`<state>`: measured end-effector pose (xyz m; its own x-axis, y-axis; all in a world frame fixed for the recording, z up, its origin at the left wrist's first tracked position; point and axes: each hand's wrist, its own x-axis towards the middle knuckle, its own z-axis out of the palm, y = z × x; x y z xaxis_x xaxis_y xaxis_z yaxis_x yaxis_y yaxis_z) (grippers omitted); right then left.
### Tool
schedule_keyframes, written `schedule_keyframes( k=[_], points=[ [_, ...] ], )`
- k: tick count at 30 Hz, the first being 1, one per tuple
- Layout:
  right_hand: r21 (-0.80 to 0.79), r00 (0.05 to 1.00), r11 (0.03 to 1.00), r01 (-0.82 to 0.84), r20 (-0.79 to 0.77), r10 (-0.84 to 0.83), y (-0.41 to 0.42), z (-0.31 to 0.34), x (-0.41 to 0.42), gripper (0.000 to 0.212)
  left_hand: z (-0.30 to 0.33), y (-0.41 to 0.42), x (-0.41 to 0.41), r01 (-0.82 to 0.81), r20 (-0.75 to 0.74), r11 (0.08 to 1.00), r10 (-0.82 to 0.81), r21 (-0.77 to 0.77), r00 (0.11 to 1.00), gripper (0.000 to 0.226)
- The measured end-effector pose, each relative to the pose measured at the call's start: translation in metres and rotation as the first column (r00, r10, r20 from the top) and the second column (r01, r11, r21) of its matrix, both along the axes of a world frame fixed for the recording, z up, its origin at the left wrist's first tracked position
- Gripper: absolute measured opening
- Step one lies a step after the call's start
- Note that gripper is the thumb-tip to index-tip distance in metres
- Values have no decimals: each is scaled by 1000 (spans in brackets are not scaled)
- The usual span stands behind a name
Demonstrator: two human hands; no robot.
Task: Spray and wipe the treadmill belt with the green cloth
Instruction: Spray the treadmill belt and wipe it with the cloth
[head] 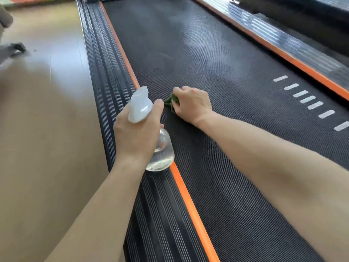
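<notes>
1. While bunched soft and limp, the green cloth (171, 102) sits on the treadmill belt (217, 76) near its left orange edge, right hand (192, 105) curled over it.
2. Left hand (138, 129) grips the clear spray bottle (160, 148) by its neck; probably light, slippery.

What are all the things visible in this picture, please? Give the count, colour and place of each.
textured treadmill belt: one, black, centre.
orange edge strips: two, beside the belt.
ribbed side rail: one, black, left of belt.
white dash marks: a row, on belt, right.
wooden floor: tan, left.
clear plastic spray bottle: one, white nozzle, over left strip.
crumpled green cloth: one, on belt.
left hand: grips bottle.
right hand: holds cloth.
</notes>
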<state>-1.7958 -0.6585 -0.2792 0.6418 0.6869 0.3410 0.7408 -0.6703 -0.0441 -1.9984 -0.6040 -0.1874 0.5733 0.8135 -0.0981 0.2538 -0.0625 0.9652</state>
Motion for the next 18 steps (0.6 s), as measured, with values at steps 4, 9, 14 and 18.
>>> schedule_keyframes(
  k=[4, 9, 14, 18],
  points=[
    [18, 993, 1000, 10, -115, -8, -13, 7, -13, 23, 0, -1, 1, 17, 11, 1000, -17, -2, 1000, 28],
    [23, 959, 974, -224, -174, 224, -124, 15, -117, 23, 0, 1, 0, 53, -9, 998, -53, 35, 999, 26],
    [-3, 850, 854, -520, -101, 517, -159, 13, -131, 24, 2, 6, -2, 37, -12, 999, -37, -24, 999, 32],
    [-20, 896, 896, -444, 5, 444, -93, 6, -80, 21, 1, 2, 0, 75, -16, 997, -75, 14, 997, 26]
  ],
)
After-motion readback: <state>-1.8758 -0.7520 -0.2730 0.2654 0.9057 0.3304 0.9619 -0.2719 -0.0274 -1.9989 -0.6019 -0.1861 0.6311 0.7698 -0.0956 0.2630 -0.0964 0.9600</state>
